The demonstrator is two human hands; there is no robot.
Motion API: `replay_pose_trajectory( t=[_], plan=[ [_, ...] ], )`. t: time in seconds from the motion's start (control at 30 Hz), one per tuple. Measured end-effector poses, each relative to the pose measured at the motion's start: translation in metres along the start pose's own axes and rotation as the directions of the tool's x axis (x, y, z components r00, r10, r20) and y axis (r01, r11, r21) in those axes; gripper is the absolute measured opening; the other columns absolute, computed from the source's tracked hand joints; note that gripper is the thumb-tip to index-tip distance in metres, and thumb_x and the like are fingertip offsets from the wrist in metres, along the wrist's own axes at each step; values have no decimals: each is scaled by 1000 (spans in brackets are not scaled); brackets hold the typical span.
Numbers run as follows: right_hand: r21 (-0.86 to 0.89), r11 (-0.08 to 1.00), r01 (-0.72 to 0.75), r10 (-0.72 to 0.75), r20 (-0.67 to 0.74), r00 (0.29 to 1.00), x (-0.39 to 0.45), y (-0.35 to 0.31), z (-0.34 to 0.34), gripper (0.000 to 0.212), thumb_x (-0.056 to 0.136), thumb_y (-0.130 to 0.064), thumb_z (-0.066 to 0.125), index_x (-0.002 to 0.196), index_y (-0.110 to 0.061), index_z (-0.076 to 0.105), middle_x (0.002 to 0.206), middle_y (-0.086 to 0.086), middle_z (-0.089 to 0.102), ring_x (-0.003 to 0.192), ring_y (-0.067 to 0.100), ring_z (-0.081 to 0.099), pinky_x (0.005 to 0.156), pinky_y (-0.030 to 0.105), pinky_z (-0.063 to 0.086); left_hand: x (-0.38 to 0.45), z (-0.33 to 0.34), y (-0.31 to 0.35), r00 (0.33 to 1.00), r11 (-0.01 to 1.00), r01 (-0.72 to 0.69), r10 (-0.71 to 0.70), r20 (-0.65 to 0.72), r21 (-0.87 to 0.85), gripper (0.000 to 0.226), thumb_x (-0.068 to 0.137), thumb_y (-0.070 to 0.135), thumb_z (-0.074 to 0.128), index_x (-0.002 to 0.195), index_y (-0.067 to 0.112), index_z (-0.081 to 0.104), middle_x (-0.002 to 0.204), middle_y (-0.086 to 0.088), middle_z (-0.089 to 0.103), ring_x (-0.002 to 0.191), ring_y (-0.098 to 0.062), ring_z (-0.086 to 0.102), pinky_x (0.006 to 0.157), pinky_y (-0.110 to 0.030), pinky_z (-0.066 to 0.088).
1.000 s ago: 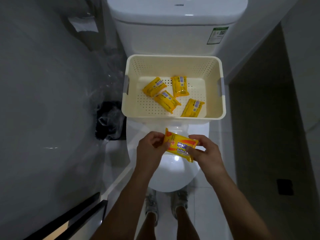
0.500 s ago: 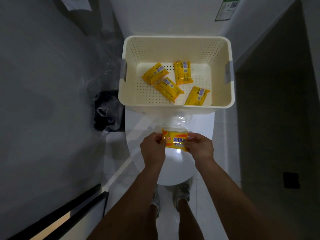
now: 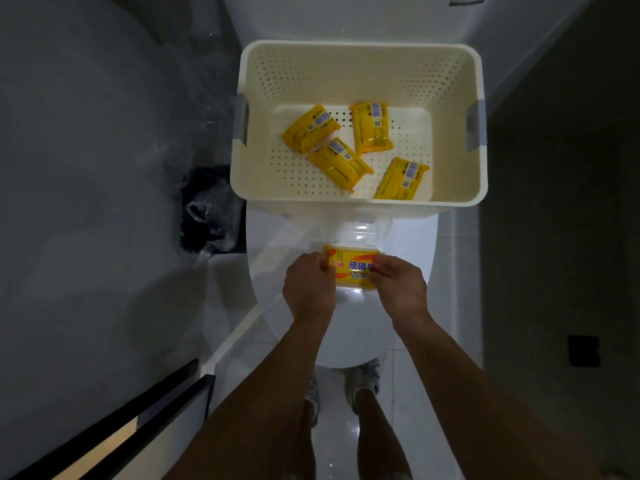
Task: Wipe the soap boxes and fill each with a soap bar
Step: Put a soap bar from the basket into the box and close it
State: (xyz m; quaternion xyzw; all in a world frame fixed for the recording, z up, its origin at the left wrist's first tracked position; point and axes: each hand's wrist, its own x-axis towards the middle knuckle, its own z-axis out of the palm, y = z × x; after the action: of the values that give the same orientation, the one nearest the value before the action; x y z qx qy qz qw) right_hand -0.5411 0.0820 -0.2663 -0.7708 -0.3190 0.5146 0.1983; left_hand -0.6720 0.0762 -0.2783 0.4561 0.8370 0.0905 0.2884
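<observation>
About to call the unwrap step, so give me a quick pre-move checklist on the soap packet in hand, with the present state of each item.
1. Both hands on the packet: ok. The left hand and right hand pinch opposite ends of the held soap packet.
2. Packet sealed: cannot tell; no tear shows.
3. Spare stock: ok. Four soap packets lie in the cream basket.
4. Basket support: ok; it rests on the toilet.
5. Soap box ready: not ok; none in view.
6. Wiping cloth: not ok; none in view.
</observation>
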Motion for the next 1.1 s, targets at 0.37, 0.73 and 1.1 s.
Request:
replay_pose_trajectory(
  t=[0.37,0.73,1.1],
  plan=[
    [-98,989,113,-120,-72,990,4,-19,-22,34,92,-7,65,125,-17,65,116,2,70,101,16,65,93,28,52,7,-20,1,995,964,-101,92,-47,-245,29,88,22,69,115,18,60,104,0,62,93,-15,60,81,-34,53],
    [55,979,197,-188,-132,973,-13,-27,-26,39,95,3,58,123,-22,67,121,-6,69,114,8,63,103,29,50,-4,-41,9,991,873,-121,137,0,-472,41,94,10,55,134,19,55,128,1,60,111,-14,56,98,-37,48],
    [-26,997,71,-74,-108,991,-35,10,-14,28,95,-6,66,123,-6,68,120,9,72,112,25,68,107,37,47,-29,-19,-14,1000,934,-12,17,12,-357,31,92,25,67,121,17,58,116,2,65,100,-10,60,87,-20,45]
  ],
)
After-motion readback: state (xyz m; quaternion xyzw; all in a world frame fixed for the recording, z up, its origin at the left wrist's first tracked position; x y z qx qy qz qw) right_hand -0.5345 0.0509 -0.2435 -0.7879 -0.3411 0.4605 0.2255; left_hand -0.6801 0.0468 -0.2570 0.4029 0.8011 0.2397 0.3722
